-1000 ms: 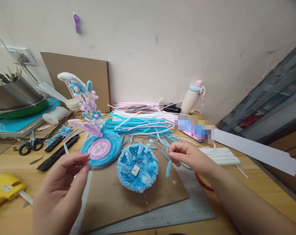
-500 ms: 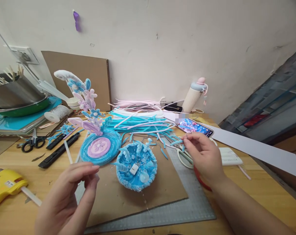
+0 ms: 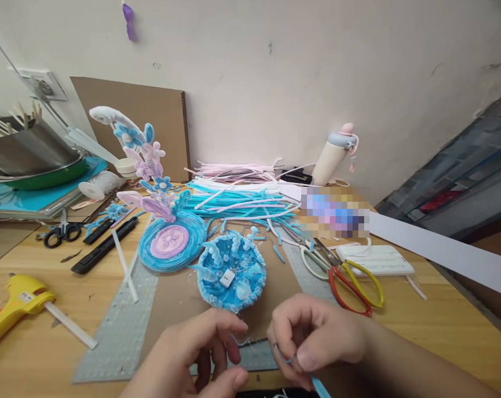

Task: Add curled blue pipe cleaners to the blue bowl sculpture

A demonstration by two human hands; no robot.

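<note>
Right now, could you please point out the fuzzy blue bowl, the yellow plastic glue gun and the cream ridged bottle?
Fuzzy blue bowl [image 3: 232, 302]: head view, on its near rim.
Yellow plastic glue gun [image 3: 24, 307]: head view, on its body.
Cream ridged bottle [image 3: 328, 162]: head view, on its side.

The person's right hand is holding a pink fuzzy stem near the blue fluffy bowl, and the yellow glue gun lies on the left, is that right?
Not quite: the head view shows the fuzzy stem in the right hand is blue, not pink. It is near the blue fluffy bowl, and the yellow glue gun lies on the left.
</note>
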